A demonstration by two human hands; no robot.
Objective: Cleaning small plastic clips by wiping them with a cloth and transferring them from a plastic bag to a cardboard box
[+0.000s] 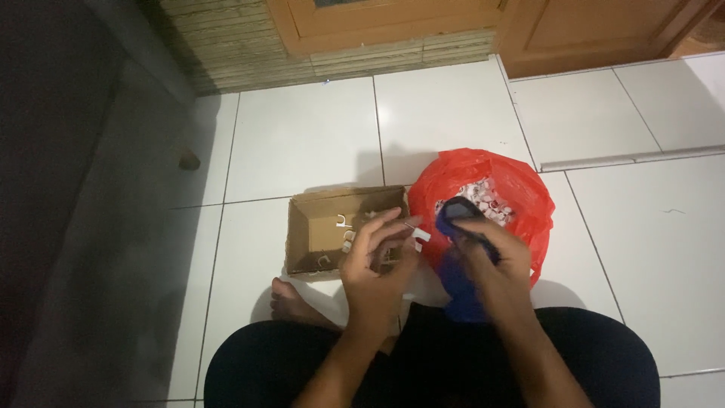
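A person is sitting on the white tiled floor, legs folded, one bare foot showing just under the near edge of a cardboard box.

Farthest left, the shallow cardboard box is lying open on the floor, with a few small white clips scattered over its bottom; most of it is bare.

Next, the left hand is hovering over the box's right end, its fingers curled loosely. At their tips a small white clip with a thin nail is being pinched, though how firmly is hard to tell in the dim light. Such a piece looks very light, stiff and hard, small enough to slip away easily; it is probably best taken by its plastic body between thumb and forefinger, clear of the pointed nail.

To the right, the right hand is clenching around a dark blue tool held upright, its upper end near the clip. It looks rigid and heavier than the clip, best held around its middle as here.

Behind both hands, a red plastic bag is standing open on the floor, touching the box's right end. It is holding a heap of small white pieces with red specks. The bag looks thin, soft and crinkly.
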